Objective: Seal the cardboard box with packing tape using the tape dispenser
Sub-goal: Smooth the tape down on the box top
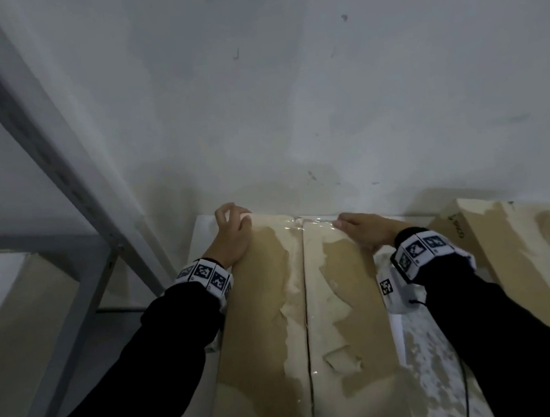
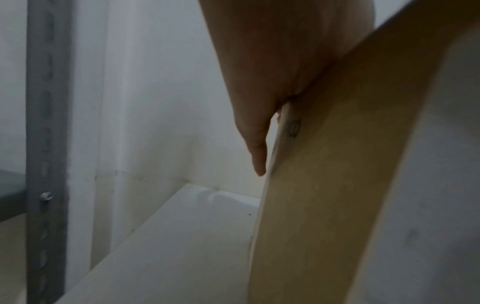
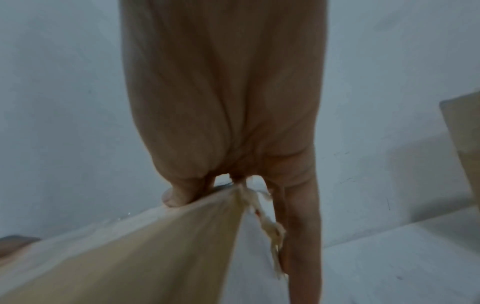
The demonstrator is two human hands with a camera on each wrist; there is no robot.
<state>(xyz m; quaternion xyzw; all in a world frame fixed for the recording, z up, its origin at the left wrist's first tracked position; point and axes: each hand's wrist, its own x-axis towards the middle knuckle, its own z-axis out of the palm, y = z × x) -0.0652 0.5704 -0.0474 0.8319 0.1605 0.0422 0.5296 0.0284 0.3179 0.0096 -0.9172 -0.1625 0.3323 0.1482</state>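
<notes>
A worn cardboard box (image 1: 266, 324) lies in front of me with both top flaps down and the seam running away from me. Clear packing tape (image 1: 314, 221) glints across the seam at the far edge. My left hand (image 1: 232, 231) rests on the far left corner. In the left wrist view a straight finger (image 2: 255, 148) hangs down beside the box's side (image 2: 324, 195). My right hand (image 1: 364, 231) presses on the far edge over the tape. The right wrist view shows its thumb (image 3: 179, 195) on the top edge (image 3: 130, 257) and a finger straight down the far side. No tape dispenser is in view.
The box sits on a white surface (image 2: 168, 246) against a white wall. A second cardboard box (image 1: 517, 255) stands close on the right. A grey metal shelf post (image 1: 49, 153) rises on the left, with another box (image 1: 19, 327) on the shelf.
</notes>
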